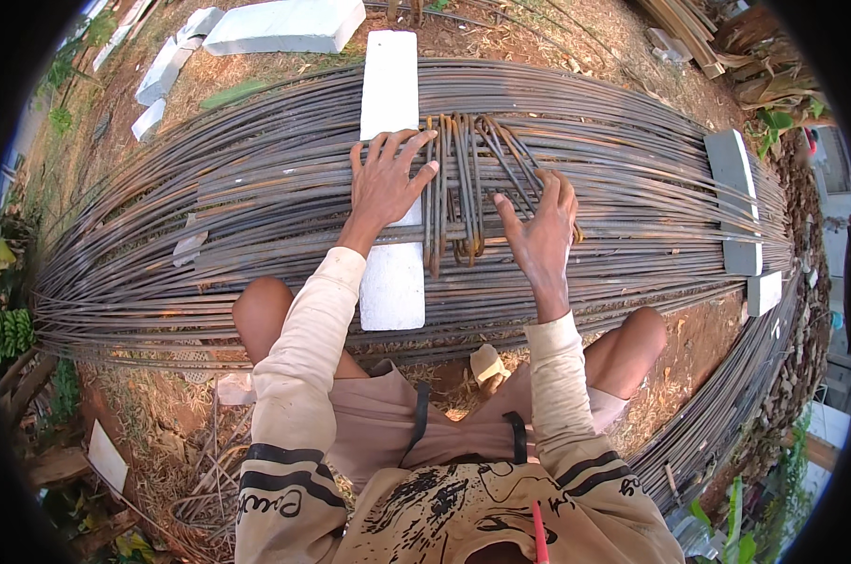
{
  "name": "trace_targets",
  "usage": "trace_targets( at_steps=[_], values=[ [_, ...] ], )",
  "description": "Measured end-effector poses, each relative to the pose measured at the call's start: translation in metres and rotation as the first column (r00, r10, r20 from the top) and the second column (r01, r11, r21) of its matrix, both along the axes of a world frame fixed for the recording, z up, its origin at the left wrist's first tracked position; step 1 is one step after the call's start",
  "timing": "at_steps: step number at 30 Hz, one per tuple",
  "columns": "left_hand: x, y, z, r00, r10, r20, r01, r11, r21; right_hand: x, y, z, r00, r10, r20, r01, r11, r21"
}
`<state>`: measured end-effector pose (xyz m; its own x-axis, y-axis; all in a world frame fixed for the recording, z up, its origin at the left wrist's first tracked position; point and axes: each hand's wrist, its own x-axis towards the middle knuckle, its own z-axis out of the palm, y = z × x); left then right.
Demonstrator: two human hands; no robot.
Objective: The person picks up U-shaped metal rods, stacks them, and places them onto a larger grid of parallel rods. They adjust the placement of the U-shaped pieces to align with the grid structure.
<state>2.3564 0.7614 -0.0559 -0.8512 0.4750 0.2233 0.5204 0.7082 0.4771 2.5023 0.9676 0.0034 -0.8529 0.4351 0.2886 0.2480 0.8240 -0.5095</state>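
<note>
Left hand (385, 183) spread flat, palm down on the white block (390, 89), gripping nothing — fingertips touching the bent stirrups (458, 188) at 3 o'clock. Right hand (541, 230) open, fingers resting on the same stack — at its 10 o'clock. Long axis 12-to-6, across the rebar pile (632, 169).

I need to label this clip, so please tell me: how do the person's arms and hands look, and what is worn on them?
Both hands, left hand and right hand, are bare, with no gloves. Both arms wear long cream sleeves that end at the wrists, with black bands near the upper arm.
</note>
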Motion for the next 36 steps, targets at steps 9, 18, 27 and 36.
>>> trace_targets(
  at_steps=[9,18,27,36],
  values=[
    [-0.015,0.001,-0.01,0.996,0.089,0.011,-0.089,0.996,0.032,-0.036,-0.094,-0.013,0.948,0.144,0.285,-0.19,0.971,0.143],
    [-0.025,0.007,-0.001,0.997,0.075,0.021,-0.075,0.997,-0.013,-0.036,-0.079,-0.042,0.985,0.174,-0.009,-0.173,0.98,0.1],
    [-0.009,0.015,0.006,0.995,0.097,0.03,-0.09,0.978,-0.187,-0.043,-0.053,-0.027,0.966,0.227,0.126,-0.228,0.974,-0.002],
    [-0.023,0.008,0.0,0.997,0.076,-0.03,-0.08,0.981,-0.177,-0.049,-0.007,-0.011,0.982,0.181,0.047,-0.186,0.931,0.314]
  ],
)
